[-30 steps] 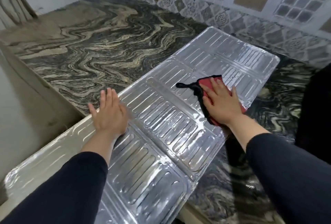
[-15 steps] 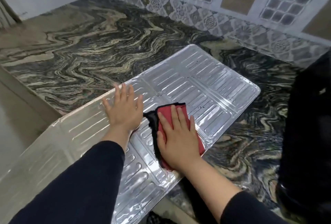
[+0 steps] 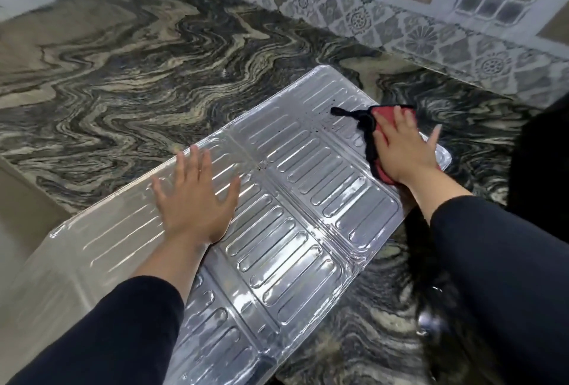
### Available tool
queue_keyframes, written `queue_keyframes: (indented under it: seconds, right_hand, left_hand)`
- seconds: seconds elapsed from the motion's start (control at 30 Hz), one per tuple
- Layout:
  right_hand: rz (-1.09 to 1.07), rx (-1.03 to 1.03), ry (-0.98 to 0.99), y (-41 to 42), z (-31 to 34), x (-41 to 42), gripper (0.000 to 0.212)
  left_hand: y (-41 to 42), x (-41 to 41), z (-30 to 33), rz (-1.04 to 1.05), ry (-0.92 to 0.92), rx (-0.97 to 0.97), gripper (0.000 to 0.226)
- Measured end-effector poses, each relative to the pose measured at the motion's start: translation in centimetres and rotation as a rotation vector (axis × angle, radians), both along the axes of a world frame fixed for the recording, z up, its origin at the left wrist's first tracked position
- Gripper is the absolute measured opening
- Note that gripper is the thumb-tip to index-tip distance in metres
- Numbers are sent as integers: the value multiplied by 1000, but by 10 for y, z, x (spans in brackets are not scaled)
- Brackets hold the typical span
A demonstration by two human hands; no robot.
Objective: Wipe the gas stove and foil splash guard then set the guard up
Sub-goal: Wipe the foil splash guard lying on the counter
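Observation:
The ribbed foil splash guard [image 3: 292, 199] lies flat and unfolded on the marbled counter, its near-left end hanging past the counter's edge. My left hand [image 3: 194, 199] is spread flat on its left-middle panel, holding nothing. My right hand [image 3: 403, 147] presses a red cloth with black trim [image 3: 374, 128] onto the guard's far right corner. Small dark specks dot the foil just left of the cloth. The gas stove is not clearly in view; a dark mass at the right edge may be part of it.
The black-and-beige marbled counter [image 3: 154, 76] stretches left and back to a patterned tile wall [image 3: 400, 24]. A dark bulky object [image 3: 542, 169] fills the right edge. The counter's front edge drops off at the lower left [image 3: 27, 199].
My right hand swept the cloth from the guard's middle back out to its far right corner. My left hand stayed flat on the guard.

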State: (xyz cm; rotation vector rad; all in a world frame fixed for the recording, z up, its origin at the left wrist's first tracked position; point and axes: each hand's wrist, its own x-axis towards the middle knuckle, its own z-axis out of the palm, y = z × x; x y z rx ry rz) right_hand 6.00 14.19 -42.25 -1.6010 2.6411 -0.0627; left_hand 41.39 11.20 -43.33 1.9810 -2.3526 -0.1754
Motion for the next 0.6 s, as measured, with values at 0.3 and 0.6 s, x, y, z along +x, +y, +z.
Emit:
queue_keyframes:
  seconds: [0.3,0.6]
  right_hand:
    - [-127,-50,-108,22,2,152,58]
    - [688,-27,-163,-30,7,192,46]
  left_hand:
    - [0,-4,0,7,18,9,75]
    - [3,-2,5,21,67,-6,61]
